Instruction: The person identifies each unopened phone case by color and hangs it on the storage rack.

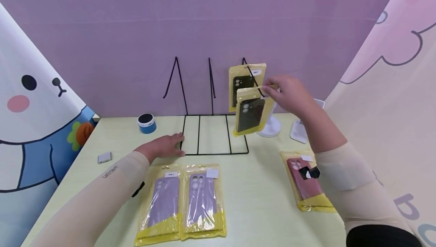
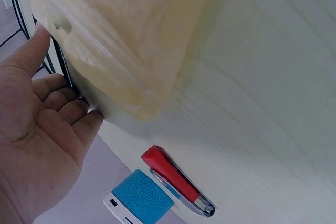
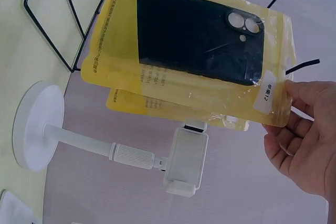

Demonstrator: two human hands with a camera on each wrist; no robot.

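My right hand (image 1: 287, 93) pinches the top edge of a yellow clear-front bag with a dark phone case (image 1: 251, 114), at the right arm of a black wire rack (image 1: 214, 154). In the right wrist view, a hook tip (image 3: 307, 65) shows past this bag's top edge; whether it passes through the hole I cannot tell. Behind it, another bag with a dark case (image 1: 235, 71) hangs on the same arm. My left hand (image 1: 163, 146) holds the rack's left base wire, fingers bent at it. Two bags with purple cases (image 1: 165, 201) lie below the left hand.
A bag with a pink-red case (image 1: 304, 180) lies at right. Behind the rack's right side stands a white phone stand (image 1: 269, 128), beside another white stand (image 1: 299, 131). At left are a blue round speaker (image 1: 147, 124) and a small silvery item (image 1: 104, 157). A red-and-metal object (image 2: 176, 179) shows near the speaker.
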